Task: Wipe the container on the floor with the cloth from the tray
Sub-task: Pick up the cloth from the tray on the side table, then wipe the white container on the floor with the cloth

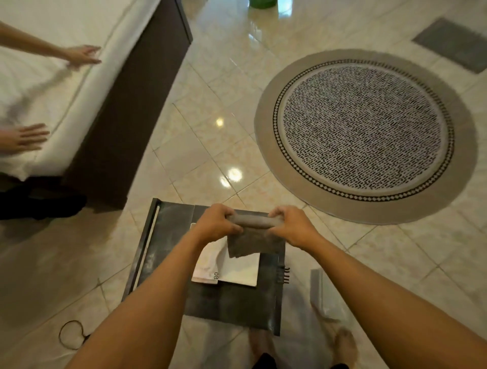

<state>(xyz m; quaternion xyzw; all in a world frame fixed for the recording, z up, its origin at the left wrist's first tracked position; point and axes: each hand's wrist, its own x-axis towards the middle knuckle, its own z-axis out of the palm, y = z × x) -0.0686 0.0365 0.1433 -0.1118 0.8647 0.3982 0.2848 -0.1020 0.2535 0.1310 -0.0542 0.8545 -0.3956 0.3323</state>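
A grey cloth (251,241) hangs between my two hands, its top edge rolled into a tube. My left hand (217,224) grips the left end and my right hand (292,226) grips the right end. Beneath them a dark rectangular tray (168,237) lies on the tiled floor. On the tray rest a white sheet (242,271) and a folded white cloth (208,266) with a printed label. A green container (262,2) stands on the floor at the far top edge, mostly cut off.
A bed with a white sheet (79,87) and dark frame (126,113) fills the left, where another person's hands (81,55) smooth it. A round patterned rug (366,134) lies right. A grey mat (453,43), a black loop (72,334) and a grey strip (320,292) lie around.
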